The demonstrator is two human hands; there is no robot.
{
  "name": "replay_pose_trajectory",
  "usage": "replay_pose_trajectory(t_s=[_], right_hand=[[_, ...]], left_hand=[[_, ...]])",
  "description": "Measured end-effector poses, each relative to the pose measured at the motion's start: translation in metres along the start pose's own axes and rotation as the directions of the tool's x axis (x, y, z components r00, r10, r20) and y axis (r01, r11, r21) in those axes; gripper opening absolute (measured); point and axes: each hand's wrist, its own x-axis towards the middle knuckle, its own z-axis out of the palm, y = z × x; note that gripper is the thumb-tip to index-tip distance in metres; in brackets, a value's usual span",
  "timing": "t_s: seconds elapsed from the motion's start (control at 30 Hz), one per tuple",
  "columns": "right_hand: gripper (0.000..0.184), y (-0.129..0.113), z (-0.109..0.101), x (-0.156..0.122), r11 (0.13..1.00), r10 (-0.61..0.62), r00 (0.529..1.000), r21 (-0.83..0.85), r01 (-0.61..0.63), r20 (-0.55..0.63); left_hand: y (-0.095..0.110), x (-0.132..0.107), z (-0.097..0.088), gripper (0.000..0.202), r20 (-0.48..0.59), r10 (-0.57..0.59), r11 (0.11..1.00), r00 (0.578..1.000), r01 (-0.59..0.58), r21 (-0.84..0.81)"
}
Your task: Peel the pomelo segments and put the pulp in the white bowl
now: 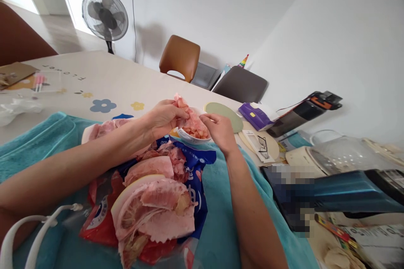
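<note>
My left hand (162,119) pinches a piece of pink pomelo segment (187,111) with ragged membrane, above a white bowl (187,136). Loose pomelo flesh (197,130) fills the bowl. On the other side of the piece is my right hand (220,131), its thumb and forefinger pressed together at the edge of the flesh. Nearer to me, a large pomelo chunk (154,206) with thick rind and a segment still in it lies on a blue and red plastic bag (200,189). Peel and torn membranes (170,157) are heaped behind it.
A teal towel (217,210) lies under the bag. On the right are a purple tissue pack (255,115), glasses (262,147), a dark bottle-like object (303,109) and a blue one (350,189). A fan (105,16) and chairs (180,56) stand beyond the table (123,80).
</note>
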Motion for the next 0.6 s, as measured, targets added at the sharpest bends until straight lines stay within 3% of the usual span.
replay_pose_trajectory(t_s=[0.17, 0.3, 0.43, 0.53, 0.6], right_hand=[[0.017, -0.008, -0.004, -0.002, 0.997, -0.065, 0.982, -0.060, 0.055, -0.177], [0.018, -0.013, -0.004, -0.003, 0.981, -0.165, 0.974, -0.128, 0.146, -0.154], [0.010, -0.014, -0.004, -0.004, 0.978, -0.149, 0.972, -0.172, 0.118, -0.181], [0.029, -0.013, -0.005, -0.005, 0.967, -0.163, 0.968, -0.226, 0.119, -0.190], [0.030, -0.012, -0.006, -0.004, 0.963, -0.186, 0.964, -0.229, 0.141, -0.188]], left_hand=[[-0.002, 0.000, 0.000, 0.024, -0.017, -0.007, 1.000, 1.000, 0.007, 0.011], [-0.003, 0.000, 0.000, 0.023, -0.017, -0.004, 1.000, 1.000, 0.003, -0.029], [-0.003, -0.001, 0.002, 0.022, -0.055, 0.007, 1.000, 0.998, -0.008, -0.015], [0.000, -0.002, 0.003, 0.023, -0.069, 0.023, 1.000, 0.997, -0.023, -0.002], [0.001, -0.002, 0.003, 0.023, -0.066, 0.032, 0.999, 0.997, -0.032, 0.010]])
